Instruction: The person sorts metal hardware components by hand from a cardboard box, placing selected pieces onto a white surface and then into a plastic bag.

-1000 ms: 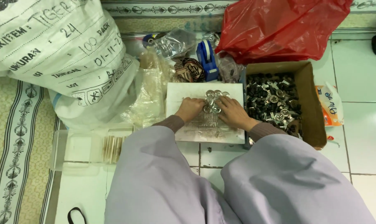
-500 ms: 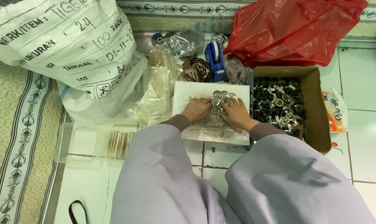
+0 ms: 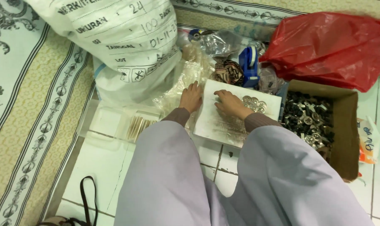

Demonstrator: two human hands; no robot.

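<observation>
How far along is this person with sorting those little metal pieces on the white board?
Looks done: a small cluster of round silvery discs lies grouped on the white board. In hand: the right hand rests on the board beside that cluster, and the left hand sits at the board's left edge by crinkled clear plastic bags. Left: the cardboard box holds a big heap of metal parts, so probably much remains.

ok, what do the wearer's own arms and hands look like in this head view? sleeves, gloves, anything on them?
Both hands are bare: no gloves, and no rings or watch that I can make out. The left hand and right hand each come out of a snug brownish-mauve cuff. Loose pale lilac fabric covers what shows below the cuffs.
</observation>
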